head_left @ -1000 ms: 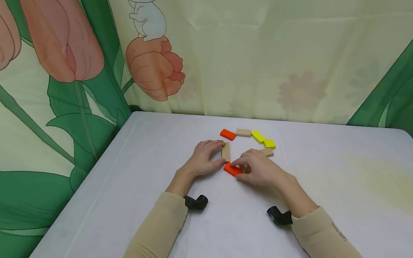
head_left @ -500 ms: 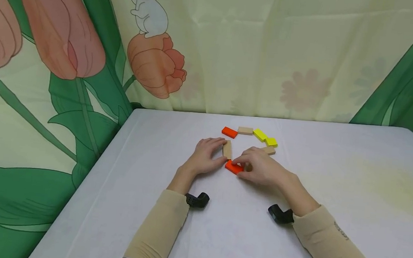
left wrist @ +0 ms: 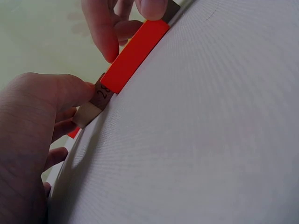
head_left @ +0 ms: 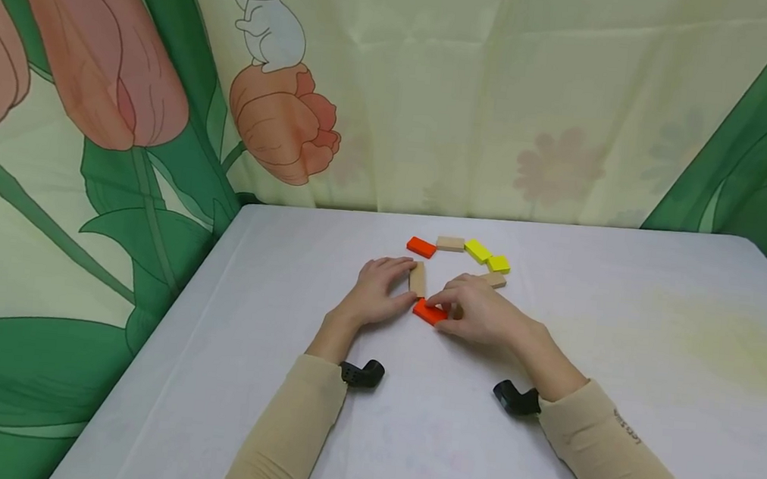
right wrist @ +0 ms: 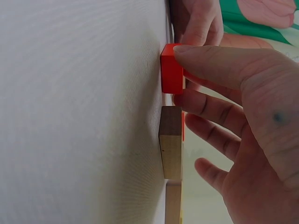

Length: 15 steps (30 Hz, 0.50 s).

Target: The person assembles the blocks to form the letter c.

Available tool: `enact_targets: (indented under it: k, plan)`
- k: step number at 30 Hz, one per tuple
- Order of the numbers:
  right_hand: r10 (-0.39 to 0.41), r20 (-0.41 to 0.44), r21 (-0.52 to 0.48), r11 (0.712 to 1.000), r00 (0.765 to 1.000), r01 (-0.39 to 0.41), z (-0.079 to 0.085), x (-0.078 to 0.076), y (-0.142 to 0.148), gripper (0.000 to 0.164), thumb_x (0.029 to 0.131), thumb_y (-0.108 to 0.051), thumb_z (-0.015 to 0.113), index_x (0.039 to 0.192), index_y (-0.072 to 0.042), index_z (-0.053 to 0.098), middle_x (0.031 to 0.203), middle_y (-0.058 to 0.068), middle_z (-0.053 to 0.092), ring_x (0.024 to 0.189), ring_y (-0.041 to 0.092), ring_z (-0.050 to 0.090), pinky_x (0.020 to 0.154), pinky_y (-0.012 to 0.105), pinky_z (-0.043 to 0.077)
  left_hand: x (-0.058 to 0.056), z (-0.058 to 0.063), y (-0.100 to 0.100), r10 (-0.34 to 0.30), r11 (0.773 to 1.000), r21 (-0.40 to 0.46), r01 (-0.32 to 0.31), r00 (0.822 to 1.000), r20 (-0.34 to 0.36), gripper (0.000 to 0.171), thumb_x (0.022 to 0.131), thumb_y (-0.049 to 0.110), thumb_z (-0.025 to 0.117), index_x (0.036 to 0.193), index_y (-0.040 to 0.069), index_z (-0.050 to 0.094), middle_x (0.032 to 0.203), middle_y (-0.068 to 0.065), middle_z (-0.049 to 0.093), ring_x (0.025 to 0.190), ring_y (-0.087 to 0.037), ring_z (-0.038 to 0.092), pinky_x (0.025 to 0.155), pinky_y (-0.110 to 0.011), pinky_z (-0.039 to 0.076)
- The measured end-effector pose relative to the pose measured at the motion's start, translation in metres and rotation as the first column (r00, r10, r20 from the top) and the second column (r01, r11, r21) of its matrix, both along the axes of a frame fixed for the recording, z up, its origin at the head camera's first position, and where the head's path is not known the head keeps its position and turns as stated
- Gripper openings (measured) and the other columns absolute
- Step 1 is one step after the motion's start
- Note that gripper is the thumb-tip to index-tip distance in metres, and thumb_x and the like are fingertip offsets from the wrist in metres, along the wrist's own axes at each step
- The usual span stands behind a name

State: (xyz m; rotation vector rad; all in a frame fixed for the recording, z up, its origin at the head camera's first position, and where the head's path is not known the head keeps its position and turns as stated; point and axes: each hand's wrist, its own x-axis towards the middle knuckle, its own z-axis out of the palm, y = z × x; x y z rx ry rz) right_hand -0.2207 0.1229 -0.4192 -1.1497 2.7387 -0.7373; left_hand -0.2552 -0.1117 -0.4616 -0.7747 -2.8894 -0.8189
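My left hand (head_left: 376,290) rests on the white cloth and holds a plain wooden block (head_left: 417,280), thumb at its near end and a fingertip at its far end. Dark writing shows on that wooden block (left wrist: 102,95) in the left wrist view. My right hand (head_left: 484,311) pinches a red block (head_left: 428,312) between thumb and fingers. The red block (left wrist: 135,58) meets the wooden block's near end at an angle. In the right wrist view another wooden block (right wrist: 171,149) lies just beside the right fingers, with the hand's remaining fingers spread apart from it.
Further blocks curve round in a ring: a red block (head_left: 421,247), a wooden block (head_left: 450,244), two yellow blocks (head_left: 477,251) and a wooden block (head_left: 493,279) partly behind the right hand. A tulip-printed curtain (head_left: 436,107) hangs behind the table (head_left: 624,306).
The head view shifts slightly between frames. Both hands and the blocks keep essentially the same places.
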Motion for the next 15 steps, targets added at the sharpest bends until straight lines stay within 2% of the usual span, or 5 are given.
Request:
enact_targets:
  k: [7,15]
  plan:
    - [0.016,-0.035,-0.005,1.0,0.999,-0.016,-0.0022,0.0001,0.0014,0.027,0.086,-0.016,0.08,0.113,-0.013,0.077,0.081,-0.013,0.06,0.091,0.017,0.053,0.084,0.037,0.046,0.0002,-0.0009,0.0007,-0.004,1.0,0.003,0.004,1.0,0.005,0.06,0.094,0.038,0.061,0.148,0.014,0.053,0.151,-0.001,0.049,0.14,-0.025,0.037,0.119,-0.046,0.018]
    - [0.011,-0.026,-0.004,1.0,1.0,-0.012,-0.0001,0.0014,0.0011,0.028,0.086,-0.016,0.08,0.113,-0.013,0.077,0.081,-0.012,0.06,0.092,0.019,0.054,0.084,0.037,0.045,0.0002,-0.0005,0.001,0.008,1.0,-0.011,-0.008,1.0,0.005,0.059,0.094,0.038,0.061,0.149,0.016,0.052,0.152,0.001,0.048,0.139,-0.024,0.037,0.119,-0.045,0.018]
